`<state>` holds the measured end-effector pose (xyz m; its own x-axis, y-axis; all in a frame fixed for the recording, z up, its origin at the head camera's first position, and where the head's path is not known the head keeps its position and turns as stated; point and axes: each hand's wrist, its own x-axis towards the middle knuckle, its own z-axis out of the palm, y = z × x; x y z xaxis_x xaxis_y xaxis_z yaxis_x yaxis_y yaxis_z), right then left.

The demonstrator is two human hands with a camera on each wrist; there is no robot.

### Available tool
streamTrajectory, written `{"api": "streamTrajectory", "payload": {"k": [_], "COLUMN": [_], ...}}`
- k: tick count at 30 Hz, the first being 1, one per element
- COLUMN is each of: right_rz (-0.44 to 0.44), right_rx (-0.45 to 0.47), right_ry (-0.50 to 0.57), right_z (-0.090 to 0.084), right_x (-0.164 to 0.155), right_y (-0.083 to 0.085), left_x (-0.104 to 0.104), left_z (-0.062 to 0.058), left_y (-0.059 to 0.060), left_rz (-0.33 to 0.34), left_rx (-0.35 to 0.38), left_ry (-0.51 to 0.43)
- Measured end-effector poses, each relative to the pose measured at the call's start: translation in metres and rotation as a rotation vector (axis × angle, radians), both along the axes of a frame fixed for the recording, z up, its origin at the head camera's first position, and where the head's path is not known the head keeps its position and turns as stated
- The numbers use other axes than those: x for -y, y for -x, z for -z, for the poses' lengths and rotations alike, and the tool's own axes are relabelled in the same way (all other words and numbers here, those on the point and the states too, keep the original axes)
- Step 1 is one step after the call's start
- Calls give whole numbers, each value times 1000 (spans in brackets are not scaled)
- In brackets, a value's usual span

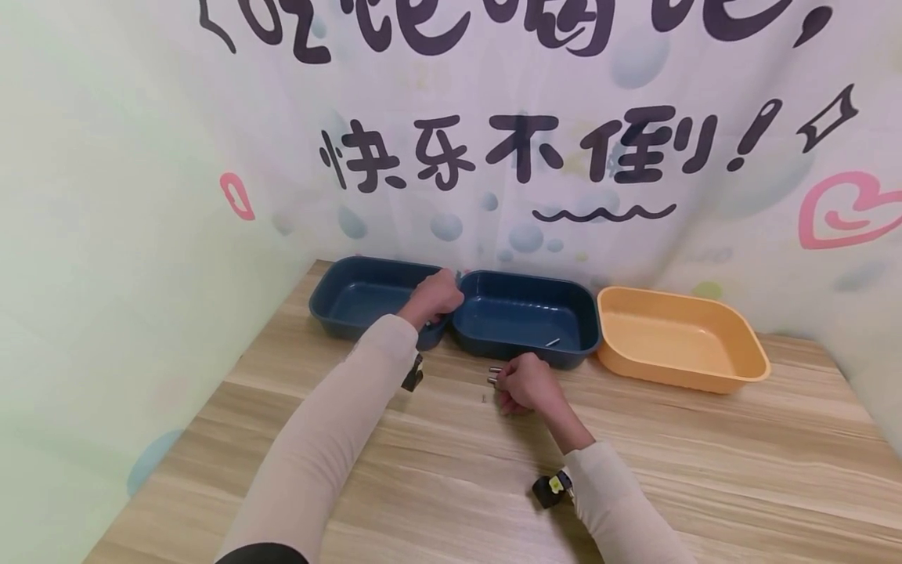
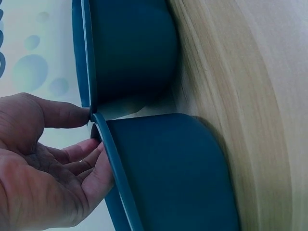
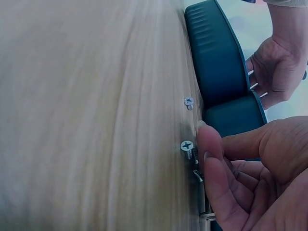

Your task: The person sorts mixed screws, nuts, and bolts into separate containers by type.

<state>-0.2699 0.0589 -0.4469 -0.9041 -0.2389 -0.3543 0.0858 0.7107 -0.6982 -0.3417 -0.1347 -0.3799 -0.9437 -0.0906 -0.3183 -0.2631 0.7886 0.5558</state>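
Note:
Two dark blue tubs (image 1: 366, 301) (image 1: 524, 313) stand side by side at the back of the wooden table (image 1: 451, 470). My left hand (image 1: 433, 298) is at the spot where their rims meet, and thumb and loosely bent fingers (image 2: 79, 151) touch the rims (image 2: 98, 125). I cannot see anything held in it. In front of the middle tub, my right hand (image 1: 524, 384) is curled over small silver screws (image 1: 493, 374) on the table. Its fingertips (image 3: 204, 144) pinch one screw (image 3: 186, 145); another screw (image 3: 188, 101) lies loose beside it. A single screw (image 1: 552, 342) lies inside the middle tub.
An orange tub (image 1: 680, 337) stands to the right of the blue ones. A printed cloth backdrop (image 1: 535, 149) hangs right behind the tubs and along the left side. Black wrist cameras (image 1: 552, 489) sit on both sleeves.

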Motion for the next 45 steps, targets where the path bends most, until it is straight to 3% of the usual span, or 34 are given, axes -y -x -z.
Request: {"api": "streamTrajectory", "payload": {"k": [14,23,29,34,41,45], "right_rz": [-13,-62,-27,-10,48,81], "right_rx": [-45,-88,-61,-93,-181,-185], "right_ry": [77,99,122,139,150,147], "right_z": [-18,-48,-73,-89,-102,-105], "right_x": [6,10,8,5,-1,-5], "right_y": [1,1,11,21,34,37], "left_x": [1,3,3,3,2,1], "left_z": [-1,-3,-1,0,-2,-4], "left_y": [1,2,0,1,-3,-7], "left_rz": [-22,21,9,9,27,24], "left_rx": [8,4,13,11,-9,-25], "left_ry": [0,26,17,19,23,21]}}
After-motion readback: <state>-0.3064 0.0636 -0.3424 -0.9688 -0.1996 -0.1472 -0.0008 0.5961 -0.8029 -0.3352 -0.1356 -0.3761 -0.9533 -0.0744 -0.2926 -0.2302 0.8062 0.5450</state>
